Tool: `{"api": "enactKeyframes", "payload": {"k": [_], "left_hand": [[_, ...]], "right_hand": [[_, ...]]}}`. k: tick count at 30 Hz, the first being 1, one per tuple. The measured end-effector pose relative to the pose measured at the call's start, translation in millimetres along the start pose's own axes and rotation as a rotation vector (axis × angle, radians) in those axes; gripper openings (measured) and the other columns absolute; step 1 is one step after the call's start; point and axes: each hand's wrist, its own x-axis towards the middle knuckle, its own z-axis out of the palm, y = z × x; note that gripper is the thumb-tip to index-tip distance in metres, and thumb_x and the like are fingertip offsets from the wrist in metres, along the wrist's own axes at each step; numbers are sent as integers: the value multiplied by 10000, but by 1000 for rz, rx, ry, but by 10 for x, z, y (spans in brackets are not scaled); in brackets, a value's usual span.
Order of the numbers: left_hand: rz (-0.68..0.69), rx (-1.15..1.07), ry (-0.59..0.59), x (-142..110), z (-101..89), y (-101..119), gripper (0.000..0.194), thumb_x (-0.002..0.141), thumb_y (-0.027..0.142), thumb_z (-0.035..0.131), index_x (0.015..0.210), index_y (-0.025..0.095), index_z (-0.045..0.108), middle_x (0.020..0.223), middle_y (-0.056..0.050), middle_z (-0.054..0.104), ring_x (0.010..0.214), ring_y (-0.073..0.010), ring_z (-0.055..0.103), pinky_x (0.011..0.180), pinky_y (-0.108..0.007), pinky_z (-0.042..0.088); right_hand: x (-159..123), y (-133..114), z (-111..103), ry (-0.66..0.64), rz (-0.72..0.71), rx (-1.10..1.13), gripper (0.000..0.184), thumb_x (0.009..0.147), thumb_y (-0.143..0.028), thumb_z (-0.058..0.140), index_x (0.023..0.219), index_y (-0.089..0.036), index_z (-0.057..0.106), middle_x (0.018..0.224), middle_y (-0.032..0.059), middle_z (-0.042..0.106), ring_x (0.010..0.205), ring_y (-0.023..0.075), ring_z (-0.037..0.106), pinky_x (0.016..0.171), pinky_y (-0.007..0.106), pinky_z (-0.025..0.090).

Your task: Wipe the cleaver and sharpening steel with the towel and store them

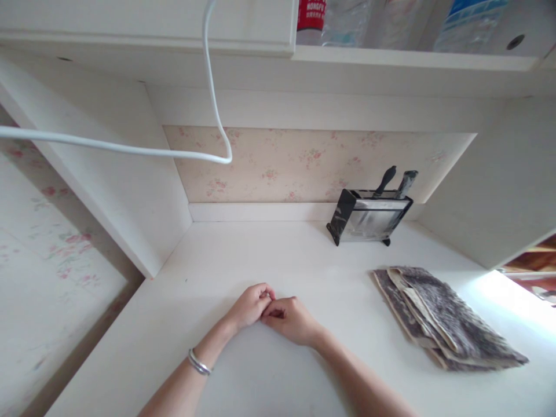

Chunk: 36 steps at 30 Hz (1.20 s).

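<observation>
My left hand (254, 304) and my right hand (291, 320) rest on the white countertop (243, 249), their fingertips touching in the middle. Both have curled fingers, and I see nothing held in either one. A silver bracelet (199, 362) circles my left wrist. Right of my right hand lies a folded grey-brown towel (447, 318) with a beige edge, apart from the hand.
A knife block (371, 217) with two dark-handled tools stands near the back wall. A white cable (130, 150) hangs across the upper left. Above, an open shelf (412, 58) holds plastic-wrapped bottles. Cabinet panels (113, 162) close in the left and right sides.
</observation>
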Motion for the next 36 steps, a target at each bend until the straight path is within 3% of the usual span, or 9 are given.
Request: {"api": "enactKeyframes", "payload": {"k": [36], "left_hand": [[-11, 23, 1, -37, -17, 114, 148, 725, 185, 439, 794, 175, 570, 538, 63, 455, 482, -94, 390, 510, -211, 301]], "right_hand": [[-13, 17, 15, 18, 3, 2, 169, 802, -260, 554, 805, -176, 702, 747, 5, 692, 648, 109, 593, 577, 201, 400]]}}
